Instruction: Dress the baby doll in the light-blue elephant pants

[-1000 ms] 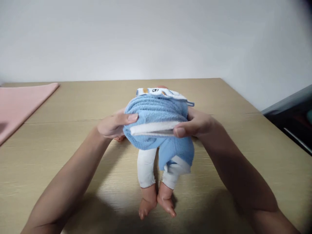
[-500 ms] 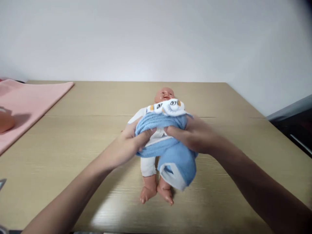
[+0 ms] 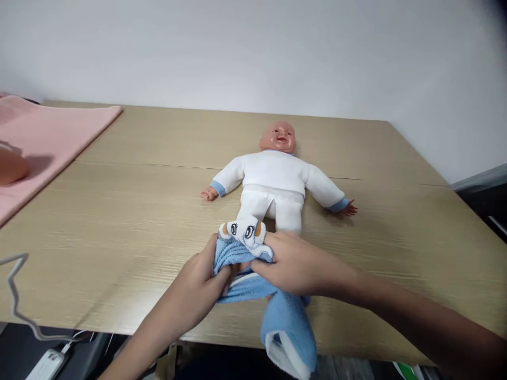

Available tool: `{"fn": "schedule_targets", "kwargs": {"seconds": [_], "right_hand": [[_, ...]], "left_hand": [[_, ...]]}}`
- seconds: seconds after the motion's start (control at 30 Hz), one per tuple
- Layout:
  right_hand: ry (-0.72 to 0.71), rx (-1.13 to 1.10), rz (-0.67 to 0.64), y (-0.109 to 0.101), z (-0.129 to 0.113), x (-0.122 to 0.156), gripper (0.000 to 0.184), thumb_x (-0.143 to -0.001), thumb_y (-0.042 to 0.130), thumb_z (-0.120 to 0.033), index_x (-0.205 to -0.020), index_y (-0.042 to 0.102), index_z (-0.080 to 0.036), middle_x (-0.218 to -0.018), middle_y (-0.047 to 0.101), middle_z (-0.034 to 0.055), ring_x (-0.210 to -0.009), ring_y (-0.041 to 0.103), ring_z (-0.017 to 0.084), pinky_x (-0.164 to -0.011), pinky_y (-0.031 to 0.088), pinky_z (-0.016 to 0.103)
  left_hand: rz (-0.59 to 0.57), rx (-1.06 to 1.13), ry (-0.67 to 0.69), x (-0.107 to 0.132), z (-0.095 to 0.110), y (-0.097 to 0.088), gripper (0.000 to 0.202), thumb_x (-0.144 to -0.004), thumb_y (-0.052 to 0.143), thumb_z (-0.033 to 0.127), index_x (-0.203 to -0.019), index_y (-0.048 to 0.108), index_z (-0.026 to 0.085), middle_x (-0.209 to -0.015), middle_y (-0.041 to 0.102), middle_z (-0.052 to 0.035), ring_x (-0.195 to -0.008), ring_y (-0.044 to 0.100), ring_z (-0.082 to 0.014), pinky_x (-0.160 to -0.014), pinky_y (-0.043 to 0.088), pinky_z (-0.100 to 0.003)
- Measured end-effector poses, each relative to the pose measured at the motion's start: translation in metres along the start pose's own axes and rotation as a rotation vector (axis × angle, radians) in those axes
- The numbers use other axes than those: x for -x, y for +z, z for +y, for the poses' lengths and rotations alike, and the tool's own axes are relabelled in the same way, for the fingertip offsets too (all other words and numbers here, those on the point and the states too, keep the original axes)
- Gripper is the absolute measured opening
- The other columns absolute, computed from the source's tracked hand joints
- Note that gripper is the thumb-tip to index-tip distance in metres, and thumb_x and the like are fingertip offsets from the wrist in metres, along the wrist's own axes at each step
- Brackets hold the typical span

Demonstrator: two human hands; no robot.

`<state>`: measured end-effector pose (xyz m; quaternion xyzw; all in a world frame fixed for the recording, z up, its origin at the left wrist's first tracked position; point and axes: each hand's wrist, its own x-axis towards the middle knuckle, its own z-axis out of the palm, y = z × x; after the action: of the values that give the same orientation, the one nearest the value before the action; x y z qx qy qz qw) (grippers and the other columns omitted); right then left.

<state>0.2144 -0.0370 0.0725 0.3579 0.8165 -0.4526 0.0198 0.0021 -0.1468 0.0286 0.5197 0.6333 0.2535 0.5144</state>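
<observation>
A baby doll (image 3: 273, 177) in a white suit lies on its back on the wooden table (image 3: 138, 200), arms spread, head toward the wall. My left hand (image 3: 200, 282) and my right hand (image 3: 299, 264) both grip a bunched blue fleece garment (image 3: 253, 264) with a white animal-face patch, down at the doll's lower legs. The doll's feet are hidden behind the garment and my hands. One blue leg of the garment (image 3: 289, 332) hangs over the table's near edge.
A pink cloth (image 3: 51, 132) covers the table's far left, with a rounded pink object (image 3: 11, 169) on it. A grey cable (image 3: 16, 295) and a white power strip (image 3: 47, 364) lie below the near left edge. A dark piece of furniture (image 3: 487, 200) stands at right.
The blue garment has been pulled down off the doll's chest to its lower legs. The doll now lies flat with its white suit fully showing. Both hands moved toward me.
</observation>
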Motion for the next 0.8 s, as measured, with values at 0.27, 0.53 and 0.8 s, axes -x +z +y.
{"fn": "schedule_targets", "kwargs": {"seconds": [0.27,0.53,0.8], "right_hand": [[0.070,0.305,-0.040,0.022,-0.007,0.002,0.008,-0.105,0.066,-0.025,-0.102,0.069,-0.019,-0.103,0.081,0.0079,-0.087,0.069,0.024,-0.076,0.036,0.037],[0.020,0.350,0.007,0.032,-0.002,0.006,0.011,-0.101,0.063,-0.027,-0.102,0.068,-0.017,-0.101,0.079,0.0079,-0.086,0.068,0.024,-0.079,0.039,0.039],[-0.145,0.214,0.309,0.050,0.015,0.021,0.019,-0.094,0.069,-0.020,-0.112,0.073,-0.016,-0.139,0.064,0.0208,-0.134,0.061,0.039,-0.117,0.054,0.060]], "left_hand": [[-0.039,-0.130,-0.044,0.003,-0.004,0.012,0.028,-0.103,0.053,0.039,-0.128,0.062,0.029,-0.121,0.081,-0.0068,-0.110,0.075,-0.0337,-0.095,0.050,-0.046],[0.020,-0.424,0.062,0.001,-0.018,0.013,0.016,-0.094,0.059,0.039,-0.103,0.062,0.026,-0.095,0.079,-0.0081,-0.085,0.073,-0.0319,-0.073,0.043,-0.039],[0.055,-0.158,0.047,0.007,-0.018,0.014,0.018,-0.090,0.067,0.030,-0.108,0.070,0.026,-0.095,0.082,-0.0021,-0.082,0.073,-0.0272,-0.077,0.048,-0.037]]}}
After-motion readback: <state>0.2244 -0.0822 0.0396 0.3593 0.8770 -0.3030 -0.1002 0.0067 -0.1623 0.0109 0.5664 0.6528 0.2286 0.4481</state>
